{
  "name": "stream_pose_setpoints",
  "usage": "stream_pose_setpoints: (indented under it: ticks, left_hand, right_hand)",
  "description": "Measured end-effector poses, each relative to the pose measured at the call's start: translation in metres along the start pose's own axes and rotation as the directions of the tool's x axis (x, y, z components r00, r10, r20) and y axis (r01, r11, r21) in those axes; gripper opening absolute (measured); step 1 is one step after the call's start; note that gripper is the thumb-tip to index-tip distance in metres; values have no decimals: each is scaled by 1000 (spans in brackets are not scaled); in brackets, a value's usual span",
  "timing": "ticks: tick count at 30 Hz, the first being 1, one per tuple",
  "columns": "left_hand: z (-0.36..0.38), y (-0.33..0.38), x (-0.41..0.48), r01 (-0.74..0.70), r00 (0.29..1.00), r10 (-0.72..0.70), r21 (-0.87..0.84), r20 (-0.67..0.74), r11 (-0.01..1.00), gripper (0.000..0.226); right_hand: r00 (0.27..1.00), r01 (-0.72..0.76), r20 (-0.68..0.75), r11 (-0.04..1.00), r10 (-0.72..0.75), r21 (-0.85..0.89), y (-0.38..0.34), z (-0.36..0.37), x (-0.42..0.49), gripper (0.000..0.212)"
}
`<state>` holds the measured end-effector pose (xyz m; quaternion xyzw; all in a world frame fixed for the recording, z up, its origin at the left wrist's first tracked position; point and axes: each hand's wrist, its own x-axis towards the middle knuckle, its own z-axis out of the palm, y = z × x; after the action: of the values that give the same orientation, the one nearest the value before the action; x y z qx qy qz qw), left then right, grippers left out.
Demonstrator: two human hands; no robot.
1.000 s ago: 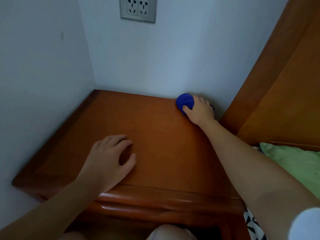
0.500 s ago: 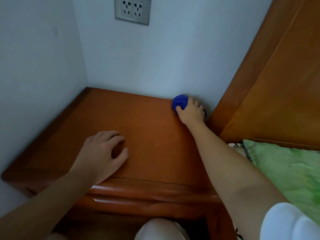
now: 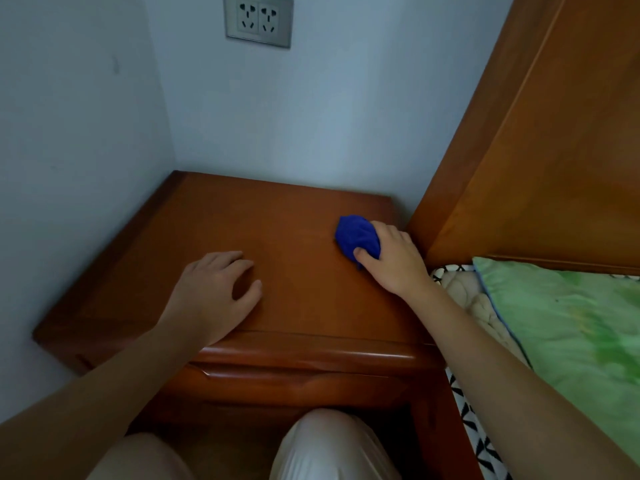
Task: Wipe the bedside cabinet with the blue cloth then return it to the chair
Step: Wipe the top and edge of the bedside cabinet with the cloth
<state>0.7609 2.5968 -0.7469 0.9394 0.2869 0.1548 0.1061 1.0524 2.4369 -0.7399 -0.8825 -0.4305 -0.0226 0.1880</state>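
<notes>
Right hand (image 3: 394, 259) with bunched blue cloth (image 3: 356, 237) pulled back from rear wall along cabinet (image 3: 294, 306) top, gripping cloth. Left hand (image 3: 211, 292) resting flat, fingers relaxed.

Your cloth (image 3: 356, 237) (deep blue, balled up) sits right of centre on the glossy reddish-wood cabinet (image 3: 294, 230), gripped by your right hand (image 3: 394, 263).

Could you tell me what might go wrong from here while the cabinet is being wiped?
The cloth is bunched into a small wad under the right hand, so passes would be narrow and parts of the cabinet top may be missed. The left hand rests on the top, so the patch beneath it may go unwiped. The right hand is close to the headboard and could knock it.
</notes>
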Motion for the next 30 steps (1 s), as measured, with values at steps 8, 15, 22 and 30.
stream_pose_setpoints:
  ticks: [8, 15, 22, 30]
  left_hand:
    - [4, -3, 2, -12, 1000, 12, 13, -24, 1000, 64]
    - [8, -4, 4, -1, 998, 1, -8, -55, 1000, 56]
    - [9, -4, 5, 3, 997, -5, -21, -75, 1000, 53]
    - [5, -1, 5, 12, 999, -12, -3, -49, 1000, 56]
  right_hand:
    - [1000, -26, 13, 999, 26, -22, -7, 6, 51, 66]
    - [999, -38, 10, 993, 39, -112, -32, 35, 132, 71]
    - [998, 18, 70, 995, -12, -96, -87, 59, 176, 76]
    - [963, 250, 102, 968, -249, 3, -129, 63, 110, 74]
